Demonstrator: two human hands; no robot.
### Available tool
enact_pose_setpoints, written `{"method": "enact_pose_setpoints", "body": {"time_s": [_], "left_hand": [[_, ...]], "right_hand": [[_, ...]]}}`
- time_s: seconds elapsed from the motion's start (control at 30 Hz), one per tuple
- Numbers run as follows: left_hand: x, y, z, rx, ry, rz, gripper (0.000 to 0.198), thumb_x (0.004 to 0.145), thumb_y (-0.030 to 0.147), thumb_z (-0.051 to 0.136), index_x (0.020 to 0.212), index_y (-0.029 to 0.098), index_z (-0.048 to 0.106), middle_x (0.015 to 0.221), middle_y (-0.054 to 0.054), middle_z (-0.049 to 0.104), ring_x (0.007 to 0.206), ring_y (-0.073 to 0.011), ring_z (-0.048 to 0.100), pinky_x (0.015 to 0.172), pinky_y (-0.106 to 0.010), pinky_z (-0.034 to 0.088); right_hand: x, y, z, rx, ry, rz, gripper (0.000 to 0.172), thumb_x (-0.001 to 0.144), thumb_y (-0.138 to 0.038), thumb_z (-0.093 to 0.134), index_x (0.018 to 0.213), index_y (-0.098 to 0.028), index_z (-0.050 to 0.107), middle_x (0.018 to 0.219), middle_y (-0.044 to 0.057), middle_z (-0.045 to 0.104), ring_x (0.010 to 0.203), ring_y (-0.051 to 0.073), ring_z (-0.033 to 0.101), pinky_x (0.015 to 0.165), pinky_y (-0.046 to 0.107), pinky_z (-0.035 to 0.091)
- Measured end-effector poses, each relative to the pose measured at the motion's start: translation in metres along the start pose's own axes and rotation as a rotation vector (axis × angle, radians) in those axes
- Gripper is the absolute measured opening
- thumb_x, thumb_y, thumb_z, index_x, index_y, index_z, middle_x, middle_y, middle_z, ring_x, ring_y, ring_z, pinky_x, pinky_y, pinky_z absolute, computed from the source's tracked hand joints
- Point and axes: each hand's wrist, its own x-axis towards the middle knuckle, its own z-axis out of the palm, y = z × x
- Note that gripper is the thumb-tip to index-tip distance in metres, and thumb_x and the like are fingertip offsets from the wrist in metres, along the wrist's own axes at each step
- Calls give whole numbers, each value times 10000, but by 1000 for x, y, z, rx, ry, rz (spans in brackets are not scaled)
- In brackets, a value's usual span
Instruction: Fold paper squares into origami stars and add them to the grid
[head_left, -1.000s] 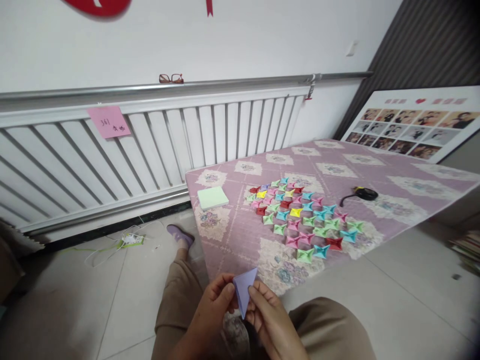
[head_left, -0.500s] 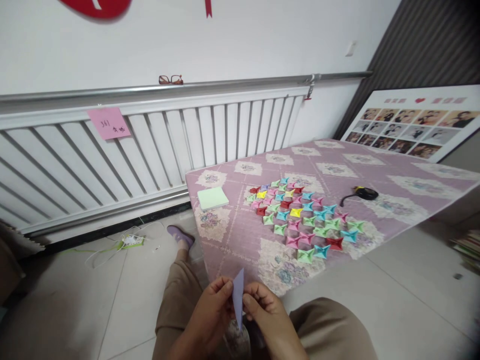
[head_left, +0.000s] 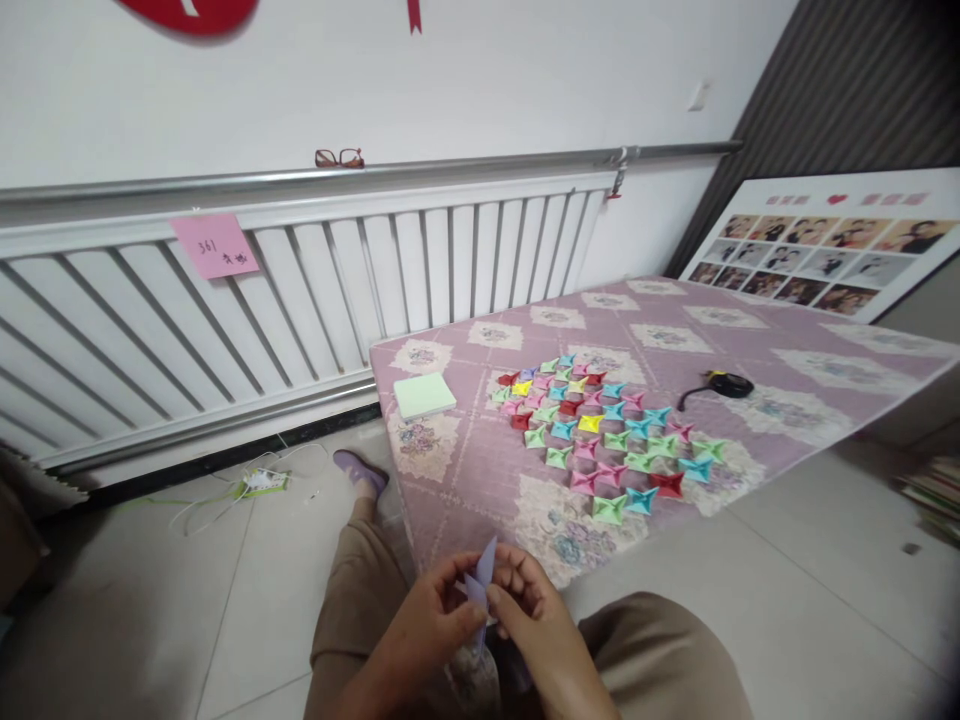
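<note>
A small sheet of lavender paper (head_left: 486,565), partly folded, stands between my two hands in front of my lap. My left hand (head_left: 433,620) pinches its left side, the thumb near the lower part. On the other side my right hand (head_left: 531,610) grips the paper between thumb and fingers. One flap points up and a second one sticks out to the left; the lower end is partly hidden by the fingers. Just beyond, several folded paper pieces (head_left: 590,424) in green, blue, pink, red and yellow lie in rows on the floral tablecloth (head_left: 480,470).
A stack of pale green paper (head_left: 424,396) lies at the table's left corner. A coiled black cable (head_left: 729,385) rests to the right. Behind are a white radiator (head_left: 442,260) and a photo board (head_left: 825,240). A power strip (head_left: 264,482) with cords sits on the floor.
The lavender paper has gone from a flat, narrow triangle to a shape with two flaps spread apart. My left thumb has moved down and toward the right along it.
</note>
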Motion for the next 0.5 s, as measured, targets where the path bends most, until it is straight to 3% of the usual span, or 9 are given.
{"method": "enact_pose_setpoints", "body": {"time_s": [0.2,0.37,0.5], "left_hand": [[-1,4,2,102,3,-4,477,702,271,681,1161,168,603,869,-49,638,764,-167,551,720,-268,418],[-3,7,5,74,-32,-16,526,687,343,713,1172,163,618,876,-59,655,808,-192,568,731,-278,419],[-3,10,7,37,-49,-15,527,670,388,735,1140,167,647,916,-68,656,799,-186,564,731,-276,420]], "right_hand": [[1,2,-1,-7,-14,-2,455,642,-430,765,1015,-225,603,706,-18,582,644,140,531,509,215,365],[2,-2,-4,-5,14,-5,501,648,-534,742,1007,-209,612,677,-29,548,579,119,493,497,217,363],[3,-3,-6,-30,-25,-1,437,657,-546,729,900,-194,640,641,-41,516,560,103,449,492,208,349]]}}
